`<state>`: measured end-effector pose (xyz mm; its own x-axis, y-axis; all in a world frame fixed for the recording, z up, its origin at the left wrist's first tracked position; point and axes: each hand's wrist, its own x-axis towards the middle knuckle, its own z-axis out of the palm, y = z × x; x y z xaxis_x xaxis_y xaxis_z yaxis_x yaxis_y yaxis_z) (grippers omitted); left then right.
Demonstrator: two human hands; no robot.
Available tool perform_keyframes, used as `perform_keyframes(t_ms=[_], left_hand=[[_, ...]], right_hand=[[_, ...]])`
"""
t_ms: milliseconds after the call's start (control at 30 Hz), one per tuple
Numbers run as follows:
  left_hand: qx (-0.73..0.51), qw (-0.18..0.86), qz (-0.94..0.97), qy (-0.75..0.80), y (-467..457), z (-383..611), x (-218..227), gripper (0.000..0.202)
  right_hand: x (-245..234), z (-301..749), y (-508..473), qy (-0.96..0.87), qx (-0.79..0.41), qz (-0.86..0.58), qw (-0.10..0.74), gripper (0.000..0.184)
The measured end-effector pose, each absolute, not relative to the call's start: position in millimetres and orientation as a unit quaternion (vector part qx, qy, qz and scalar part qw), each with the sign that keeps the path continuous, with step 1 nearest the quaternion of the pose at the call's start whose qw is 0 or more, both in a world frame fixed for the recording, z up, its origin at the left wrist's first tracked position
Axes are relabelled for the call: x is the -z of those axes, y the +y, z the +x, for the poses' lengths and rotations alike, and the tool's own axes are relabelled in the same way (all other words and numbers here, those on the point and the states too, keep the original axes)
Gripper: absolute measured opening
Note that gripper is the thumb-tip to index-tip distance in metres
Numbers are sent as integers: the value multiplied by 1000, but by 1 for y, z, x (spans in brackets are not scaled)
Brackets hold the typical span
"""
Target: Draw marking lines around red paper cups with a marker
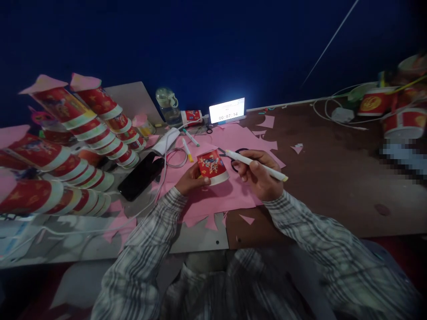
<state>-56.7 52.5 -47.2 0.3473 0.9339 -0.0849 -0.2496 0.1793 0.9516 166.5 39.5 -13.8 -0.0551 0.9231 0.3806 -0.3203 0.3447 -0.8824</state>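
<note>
My left hand (191, 180) grips a red paper cup (211, 165) with a printed figure and a white rim, which is tipped upside down with its rim low. In my right hand (263, 178) is a white marker (255, 165) with a yellow end, its other end pointing left near the cup. Black-handled scissors (236, 165) lie behind the marker, partly hidden by my right fingers. Pink paper sheets (238, 193) spread beneath both hands. Beyond the cup lie a yellow-tipped marker (187, 151) and a green-tipped marker (191, 138).
Stacked red cup towers (100, 133) with pink cone tops fill the left. Near them lies a black phone (142, 176). A lit screen (227, 111) with a timer stands at the back beside a clear bottle (167, 106). More cups (405, 123) and a white cable are at right.
</note>
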Motion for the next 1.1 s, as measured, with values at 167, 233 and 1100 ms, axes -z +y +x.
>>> perform_keyframes(t_ms=[167,233,1100], left_hand=[[-415,702,458,355,48,-61,45,79],[-407,712,457,345,47,-62,44,77],[-422,727,433,326,47,-63,41,63]], right_hand=[[5,167,42,-494,-525,-296,626,39],[3,167,41,-487,-541,-290,621,40],[14,171,34,-618,-499,-219,567,20]])
